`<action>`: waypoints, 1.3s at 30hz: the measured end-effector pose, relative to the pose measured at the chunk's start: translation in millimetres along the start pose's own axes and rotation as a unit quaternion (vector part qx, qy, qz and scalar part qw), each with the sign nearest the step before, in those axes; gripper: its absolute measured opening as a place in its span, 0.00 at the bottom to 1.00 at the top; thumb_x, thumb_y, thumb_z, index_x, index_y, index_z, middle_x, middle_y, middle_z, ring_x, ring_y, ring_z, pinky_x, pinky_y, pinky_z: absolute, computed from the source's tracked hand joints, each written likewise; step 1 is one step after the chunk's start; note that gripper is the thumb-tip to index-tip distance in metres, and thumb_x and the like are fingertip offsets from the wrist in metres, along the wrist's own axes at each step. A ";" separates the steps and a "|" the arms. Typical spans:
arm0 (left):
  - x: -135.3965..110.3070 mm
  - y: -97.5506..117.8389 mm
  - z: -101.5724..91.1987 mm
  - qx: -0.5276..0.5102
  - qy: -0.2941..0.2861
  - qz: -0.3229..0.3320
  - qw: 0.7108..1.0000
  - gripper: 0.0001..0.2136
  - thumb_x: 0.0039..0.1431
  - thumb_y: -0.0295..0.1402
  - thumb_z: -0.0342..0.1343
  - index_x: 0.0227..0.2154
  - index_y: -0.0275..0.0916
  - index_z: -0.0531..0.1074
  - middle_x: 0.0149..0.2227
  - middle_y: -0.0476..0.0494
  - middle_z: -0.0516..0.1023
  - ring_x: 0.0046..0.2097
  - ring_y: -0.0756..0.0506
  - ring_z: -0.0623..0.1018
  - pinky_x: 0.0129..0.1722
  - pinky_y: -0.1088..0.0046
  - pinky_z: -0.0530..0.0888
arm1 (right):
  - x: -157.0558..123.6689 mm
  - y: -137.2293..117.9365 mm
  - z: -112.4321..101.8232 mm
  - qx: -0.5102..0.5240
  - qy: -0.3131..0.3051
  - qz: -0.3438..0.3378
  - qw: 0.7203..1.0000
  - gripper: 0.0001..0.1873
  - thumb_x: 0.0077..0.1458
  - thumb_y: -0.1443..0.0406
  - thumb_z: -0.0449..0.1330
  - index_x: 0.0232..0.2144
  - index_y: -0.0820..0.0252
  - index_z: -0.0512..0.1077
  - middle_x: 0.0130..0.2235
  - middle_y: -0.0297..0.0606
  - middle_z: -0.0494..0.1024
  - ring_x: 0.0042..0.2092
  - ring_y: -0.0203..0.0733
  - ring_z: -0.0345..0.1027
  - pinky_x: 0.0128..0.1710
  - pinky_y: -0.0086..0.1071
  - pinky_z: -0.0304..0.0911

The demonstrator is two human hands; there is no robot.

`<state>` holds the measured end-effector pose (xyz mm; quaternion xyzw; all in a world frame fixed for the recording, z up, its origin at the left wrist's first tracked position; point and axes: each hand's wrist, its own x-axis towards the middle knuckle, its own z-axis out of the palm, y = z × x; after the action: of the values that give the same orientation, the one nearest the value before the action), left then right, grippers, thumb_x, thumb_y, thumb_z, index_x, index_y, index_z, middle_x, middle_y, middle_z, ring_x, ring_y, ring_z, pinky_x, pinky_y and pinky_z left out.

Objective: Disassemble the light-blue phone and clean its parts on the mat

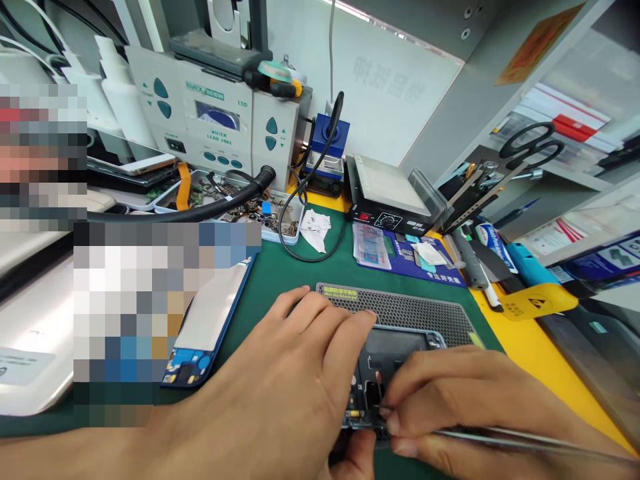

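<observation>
My left hand [295, 360] wraps over the left end of an opened phone [405, 340], thumb at its near edge and fingers across the far side. The phone's dark interior parts face up. It rests on a grey honeycomb-patterned pad [415, 307]. In my right hand [460, 393] is a pair of slim metal tweezers [525, 442], their shaft running out to the lower right. The fingertips of that hand are down at the near part of the phone's interior, and they hide what the tweezer tips touch.
Left of my hands lies a blue-framed phone panel [213, 307], partly pixelated. Behind it stand a parts tray [280, 237], a soldering station [200, 113] and a black cable [210, 208]. A heating plate [390, 193] is at the back; pens, scissors [533, 147] and a yellow strip [535, 303] line the right.
</observation>
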<state>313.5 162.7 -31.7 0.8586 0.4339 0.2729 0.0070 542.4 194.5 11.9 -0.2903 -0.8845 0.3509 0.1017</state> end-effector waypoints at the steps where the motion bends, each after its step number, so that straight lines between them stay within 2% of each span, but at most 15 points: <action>1: 0.1 -0.3 -0.2 -0.005 -0.002 -0.002 1.000 0.27 0.46 0.33 0.57 0.53 0.30 0.68 0.46 0.37 0.80 0.50 0.35 0.77 0.54 0.53 0.73 | 3.2 -0.4 -0.6 0.022 -0.010 0.008 1.000 0.04 0.61 0.68 0.66 0.38 0.56 0.80 0.39 0.34 0.83 0.41 0.36 0.79 0.44 0.25 0.72; 6: 2.6 0.1 0.9 -0.023 -0.025 -0.014 0.999 0.28 0.46 0.33 0.58 0.53 0.30 0.70 0.46 0.38 0.80 0.49 0.36 0.77 0.56 0.54 0.73 | 12.9 -3.3 -4.2 0.077 -0.050 0.041 0.995 0.06 0.64 0.68 0.62 0.36 0.61 0.80 0.37 0.37 0.82 0.39 0.37 0.77 0.41 0.29 0.71; 12: 5.4 0.3 4.4 0.002 -0.017 -0.011 1.000 0.30 0.46 0.33 0.57 0.55 0.29 0.68 0.46 0.37 0.80 0.48 0.35 0.77 0.55 0.53 0.73 | 10.5 -2.7 -2.6 0.076 -0.045 0.037 0.995 0.05 0.64 0.67 0.63 0.37 0.59 0.80 0.37 0.36 0.82 0.39 0.37 0.76 0.41 0.29 0.70; 15: 6.1 -3.8 5.5 -0.007 -0.007 0.012 1.000 0.31 0.46 0.34 0.56 0.56 0.29 0.67 0.46 0.36 0.80 0.47 0.35 0.77 0.53 0.53 0.73 | 11.0 -2.4 -2.0 0.086 -0.042 0.036 0.995 0.05 0.64 0.68 0.63 0.38 0.60 0.80 0.37 0.36 0.82 0.39 0.37 0.76 0.41 0.29 0.70; 22: 7.7 -7.5 5.5 0.002 -0.002 0.021 1.000 0.29 0.46 0.35 0.55 0.54 0.29 0.69 0.44 0.38 0.81 0.44 0.36 0.78 0.49 0.55 0.75 | 9.9 -1.9 -0.2 0.079 -0.041 0.045 0.995 0.04 0.63 0.67 0.63 0.38 0.59 0.80 0.38 0.35 0.82 0.39 0.37 0.76 0.41 0.28 0.70; 26: 8.4 -1.0 2.6 0.013 -0.006 -0.014 1.000 0.31 0.45 0.34 0.57 0.55 0.30 0.67 0.47 0.37 0.80 0.48 0.36 0.77 0.54 0.55 0.73 | 7.6 -1.2 1.0 0.082 -0.037 0.046 0.995 0.04 0.63 0.67 0.64 0.37 0.58 0.80 0.37 0.35 0.82 0.40 0.37 0.76 0.42 0.28 0.71; 29: 6.5 4.3 0.1 0.018 -0.011 -0.028 0.999 0.31 0.45 0.33 0.58 0.55 0.30 0.68 0.46 0.38 0.81 0.48 0.36 0.78 0.53 0.55 0.73 | 6.5 -1.1 1.2 0.081 -0.033 0.048 0.995 0.04 0.63 0.67 0.64 0.38 0.58 0.80 0.37 0.35 0.82 0.40 0.38 0.76 0.42 0.28 0.71; 34: 2.0 2.8 -0.6 0.010 -0.006 -0.020 1.000 0.31 0.44 0.33 0.57 0.55 0.30 0.68 0.47 0.37 0.80 0.49 0.35 0.78 0.55 0.54 0.73 | 6.1 0.8 1.3 0.072 -0.034 0.046 0.996 0.04 0.62 0.67 0.64 0.38 0.57 0.80 0.38 0.35 0.82 0.40 0.38 0.77 0.42 0.28 0.71; 39: 1.8 -8.7 0.0 -0.013 -0.036 0.025 0.999 0.32 0.45 0.33 0.55 0.57 0.29 0.67 0.51 0.36 0.79 0.53 0.35 0.77 0.57 0.53 0.72 | 5.2 0.3 1.5 0.060 -0.017 0.041 0.997 0.02 0.60 0.68 0.66 0.36 0.57 0.80 0.37 0.33 0.81 0.40 0.36 0.76 0.42 0.25 0.70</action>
<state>307.9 169.4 -33.1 0.8785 0.4078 0.2473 0.0270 537.7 196.9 10.5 -0.3132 -0.8508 0.4123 0.0894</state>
